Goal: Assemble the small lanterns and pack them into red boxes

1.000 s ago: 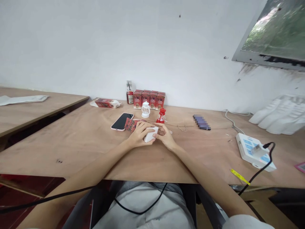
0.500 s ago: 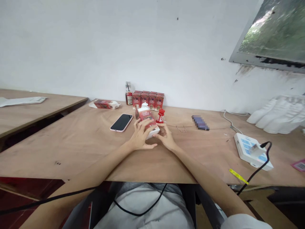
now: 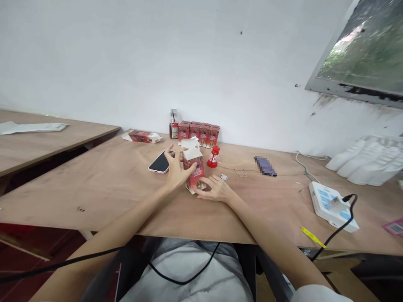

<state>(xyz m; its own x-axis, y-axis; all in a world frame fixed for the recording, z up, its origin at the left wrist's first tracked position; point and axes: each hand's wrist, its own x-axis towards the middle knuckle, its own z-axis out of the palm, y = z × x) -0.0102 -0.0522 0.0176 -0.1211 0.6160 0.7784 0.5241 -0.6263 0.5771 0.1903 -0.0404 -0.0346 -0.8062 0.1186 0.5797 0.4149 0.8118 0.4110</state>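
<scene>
A red printed cardboard box (image 3: 197, 167) with white flaps folded out at its top is between my hands, tilted over the table. My left hand (image 3: 177, 170) grips its left side, thumb across the front and fingers up by the top flap. Low on the box, my right hand (image 3: 215, 188) pinches the bottom end, where a white flap edge shows. Just right of the box stands a small red lantern (image 3: 213, 157). A white lantern top (image 3: 196, 141) peeks out behind the flap. A small white piece (image 3: 223, 177) lies beyond my right hand.
Several red boxes (image 3: 199, 133) stand by the wall beside a bottle (image 3: 173, 124). An opened box (image 3: 144, 136) lies left. Around are a phone (image 3: 160, 163), a bent wire (image 3: 241, 173), a blurred purple item (image 3: 265, 166), a power strip (image 3: 330, 205) and white bundles (image 3: 370, 161).
The box has turned so its printed front and opened top flap show. My left hand has shifted up its left side, my right hand down to its bottom, uncovering the small white piece.
</scene>
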